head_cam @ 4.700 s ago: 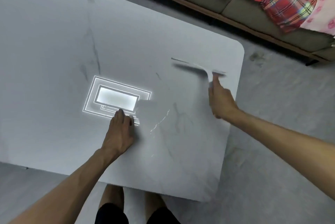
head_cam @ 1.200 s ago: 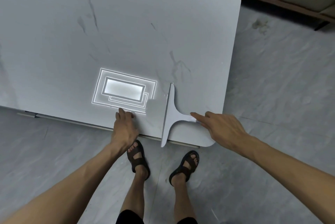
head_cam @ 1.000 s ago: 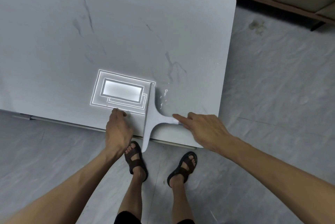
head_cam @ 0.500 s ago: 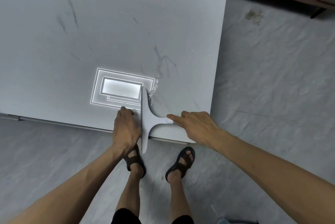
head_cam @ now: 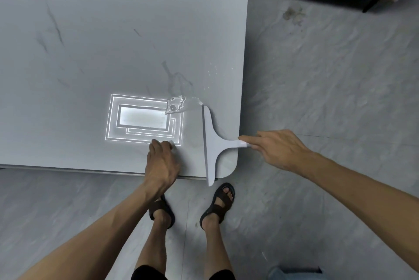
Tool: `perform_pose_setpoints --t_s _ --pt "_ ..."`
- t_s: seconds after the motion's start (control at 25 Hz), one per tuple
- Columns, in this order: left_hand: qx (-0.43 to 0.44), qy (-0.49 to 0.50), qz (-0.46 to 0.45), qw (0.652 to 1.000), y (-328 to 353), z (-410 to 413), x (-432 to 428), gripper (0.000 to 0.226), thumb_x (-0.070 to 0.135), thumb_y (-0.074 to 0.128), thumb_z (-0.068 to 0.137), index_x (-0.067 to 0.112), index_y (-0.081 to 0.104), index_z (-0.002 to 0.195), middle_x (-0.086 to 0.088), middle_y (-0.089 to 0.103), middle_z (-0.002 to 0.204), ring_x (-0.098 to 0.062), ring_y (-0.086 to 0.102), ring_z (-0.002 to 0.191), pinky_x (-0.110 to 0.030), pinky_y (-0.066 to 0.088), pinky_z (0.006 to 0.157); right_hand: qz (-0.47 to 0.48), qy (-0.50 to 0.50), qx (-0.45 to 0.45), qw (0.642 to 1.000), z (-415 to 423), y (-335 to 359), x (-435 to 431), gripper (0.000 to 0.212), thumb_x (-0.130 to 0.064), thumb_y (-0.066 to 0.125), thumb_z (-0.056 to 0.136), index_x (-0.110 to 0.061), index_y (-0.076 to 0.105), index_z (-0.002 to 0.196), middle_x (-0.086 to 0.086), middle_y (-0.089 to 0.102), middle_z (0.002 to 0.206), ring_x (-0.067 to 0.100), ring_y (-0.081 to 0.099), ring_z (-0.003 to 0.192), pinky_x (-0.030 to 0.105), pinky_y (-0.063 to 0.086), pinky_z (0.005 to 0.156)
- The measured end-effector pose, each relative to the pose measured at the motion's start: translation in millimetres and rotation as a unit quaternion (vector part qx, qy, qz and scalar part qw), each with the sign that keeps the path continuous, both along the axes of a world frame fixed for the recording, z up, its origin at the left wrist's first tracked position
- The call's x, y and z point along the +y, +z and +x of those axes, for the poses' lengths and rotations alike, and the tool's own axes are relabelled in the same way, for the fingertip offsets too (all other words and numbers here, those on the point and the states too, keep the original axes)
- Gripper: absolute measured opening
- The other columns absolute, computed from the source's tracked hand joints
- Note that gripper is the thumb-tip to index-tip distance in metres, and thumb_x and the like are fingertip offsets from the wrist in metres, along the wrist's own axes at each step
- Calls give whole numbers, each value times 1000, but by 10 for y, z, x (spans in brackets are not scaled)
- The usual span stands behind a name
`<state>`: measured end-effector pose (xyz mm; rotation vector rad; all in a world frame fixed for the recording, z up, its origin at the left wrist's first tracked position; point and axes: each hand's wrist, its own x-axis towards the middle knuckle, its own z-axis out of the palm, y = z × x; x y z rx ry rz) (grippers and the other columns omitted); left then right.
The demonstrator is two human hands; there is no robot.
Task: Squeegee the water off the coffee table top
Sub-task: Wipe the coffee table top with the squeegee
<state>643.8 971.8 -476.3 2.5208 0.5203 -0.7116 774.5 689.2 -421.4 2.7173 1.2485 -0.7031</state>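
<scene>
**Squeegee at counter corner**

Your right hand pinches its handle end; the blade overhangs the near edge. A little water pools left of the blade's far tip. Your left hand, gripping nothing, rests left of the squeegee.

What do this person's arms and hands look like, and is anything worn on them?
Both arms are bare as far up as the picture shows: no sleeve covers the left forearm or the right forearm. The left hand and the right hand have no gloves, and no watch, bracelet or ring shows on them.
</scene>
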Motion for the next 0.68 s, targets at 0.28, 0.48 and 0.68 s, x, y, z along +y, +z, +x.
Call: perform_pose_setpoints --t_s 0.28,0.48,0.68 --pt "-12 41 -26 999 49 31 -40 38 1 58 79 -1 48 115 -20 49 115 -37 50 105 -42 43 87 -27 -15 -60 998 185 246 -414 31 -36 42 99 -42 53 127 -4 55 69 20 54 53 25 25 43" --pt "-46 158 -48 985 105 34 91 26 6 48 81 11 47 106 -8 59 93 -35 56 83 -34 40 67 -3 -15 -61 998 193 362 -197 33 -45 37 98 -47 51 127 -8 55 68 14 52 52 23 21 40" --pt "-47 272 -35 961 77 78 471 22 29 41 90 18 44 109 -4 61 89 -30 59 79 -34 43 67 45 69 11 997 56 103 865 40 -50 23 100 -48 41 135 -9 61 89 19 63 73 27 31 47"
